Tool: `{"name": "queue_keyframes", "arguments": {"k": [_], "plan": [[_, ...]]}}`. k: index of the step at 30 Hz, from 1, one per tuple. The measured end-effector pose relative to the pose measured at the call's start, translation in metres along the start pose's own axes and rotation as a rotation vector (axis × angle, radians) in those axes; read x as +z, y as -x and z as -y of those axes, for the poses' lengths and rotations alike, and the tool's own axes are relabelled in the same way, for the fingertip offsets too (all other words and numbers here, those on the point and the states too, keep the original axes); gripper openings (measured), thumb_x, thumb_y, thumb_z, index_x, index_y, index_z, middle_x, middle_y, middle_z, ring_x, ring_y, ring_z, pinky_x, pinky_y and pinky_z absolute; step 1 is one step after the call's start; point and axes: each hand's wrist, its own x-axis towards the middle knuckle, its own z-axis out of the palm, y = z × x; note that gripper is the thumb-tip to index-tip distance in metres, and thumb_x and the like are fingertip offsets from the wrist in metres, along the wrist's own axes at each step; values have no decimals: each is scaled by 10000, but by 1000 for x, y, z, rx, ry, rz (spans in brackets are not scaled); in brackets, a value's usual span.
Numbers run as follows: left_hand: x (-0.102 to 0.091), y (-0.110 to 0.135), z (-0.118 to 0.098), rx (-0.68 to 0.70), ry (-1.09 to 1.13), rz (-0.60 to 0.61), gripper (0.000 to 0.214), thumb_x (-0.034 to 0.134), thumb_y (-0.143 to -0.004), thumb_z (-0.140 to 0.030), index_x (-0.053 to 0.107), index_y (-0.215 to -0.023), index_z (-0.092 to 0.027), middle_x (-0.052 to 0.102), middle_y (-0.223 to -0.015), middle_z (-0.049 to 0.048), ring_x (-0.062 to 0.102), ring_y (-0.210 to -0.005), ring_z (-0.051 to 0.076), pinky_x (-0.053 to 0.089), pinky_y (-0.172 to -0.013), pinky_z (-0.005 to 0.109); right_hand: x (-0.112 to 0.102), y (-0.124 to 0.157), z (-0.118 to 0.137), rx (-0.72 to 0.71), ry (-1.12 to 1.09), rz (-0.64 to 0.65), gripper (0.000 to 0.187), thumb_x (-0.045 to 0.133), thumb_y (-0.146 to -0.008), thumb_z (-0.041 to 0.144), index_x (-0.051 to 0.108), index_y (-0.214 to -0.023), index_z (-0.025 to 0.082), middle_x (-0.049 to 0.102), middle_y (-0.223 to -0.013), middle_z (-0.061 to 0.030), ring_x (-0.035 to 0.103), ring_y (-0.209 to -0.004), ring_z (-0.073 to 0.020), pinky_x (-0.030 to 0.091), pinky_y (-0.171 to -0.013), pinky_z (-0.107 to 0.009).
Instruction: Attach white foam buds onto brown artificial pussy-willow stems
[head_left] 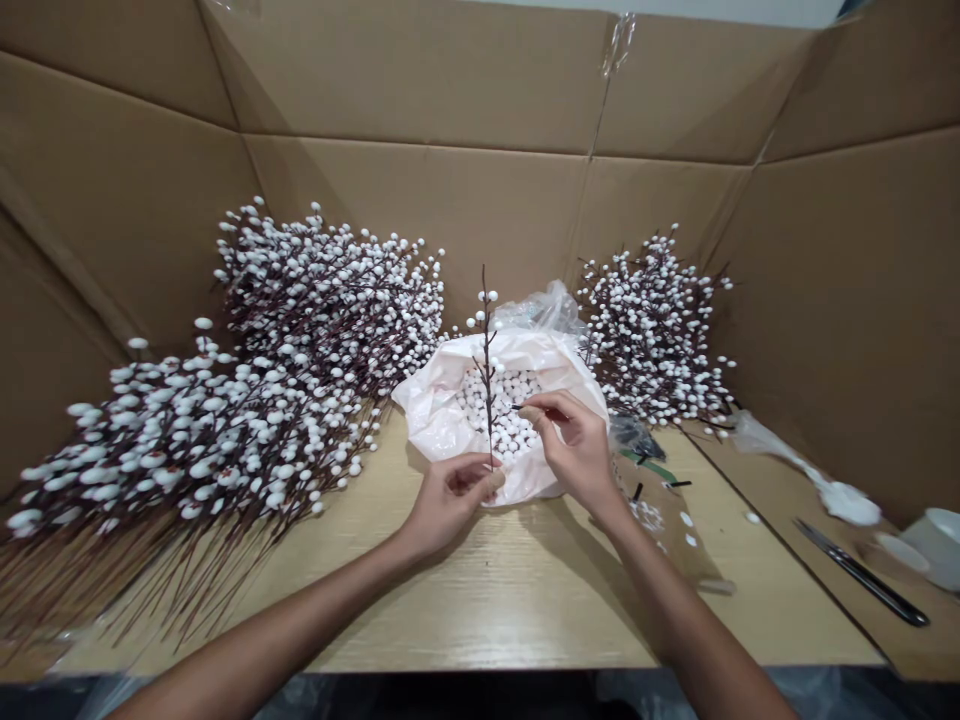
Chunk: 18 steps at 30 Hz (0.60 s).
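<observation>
My left hand point(448, 495) is closed on the bottom of a thin dark twig point(488, 370) that stands upright, with a few white beads near its top. My right hand point(574, 445) pinches the tip of a side branch of that twig, over an open white plastic bag point(439, 400) filled with small white foam beads point(508, 405). Both hands rest just in front of the bag, on the light wooden tabletop point(480, 590).
A big heap of finished beaded branches point(240, 390) lies at the left, a smaller bunch point(656, 330) at the back right. Cardboard walls point(420, 90) surround the table. Black-handled scissors point(862, 573), a white cup point(937, 540) and crumpled plastic point(821, 485) lie at the right.
</observation>
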Motion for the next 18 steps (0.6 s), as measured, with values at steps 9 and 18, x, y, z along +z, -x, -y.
{"name": "queue_keyframes", "arguments": {"k": [9, 18], "plan": [[1, 2, -5, -9, 2, -3, 362, 724, -637, -412, 665, -807, -98, 628, -606, 27, 554, -572, 127, 449, -570, 228, -11, -15, 12, 7, -138, -196, 103, 573, -821, 271, 619, -787, 185, 598, -706, -4, 535, -625, -113, 444, -562, -245], [0, 2, -4, 25, -34, -29, 313, 705, -652, -366, 663, -802, -94, 625, -572, 14, 547, -537, 116, 436, -544, 216, -11, -40, 6, 148, -114, -351, 153, 551, -800, 287, 562, -704, 168, 523, -574, 26, 486, -524, -97, 375, -493, -223]]}}
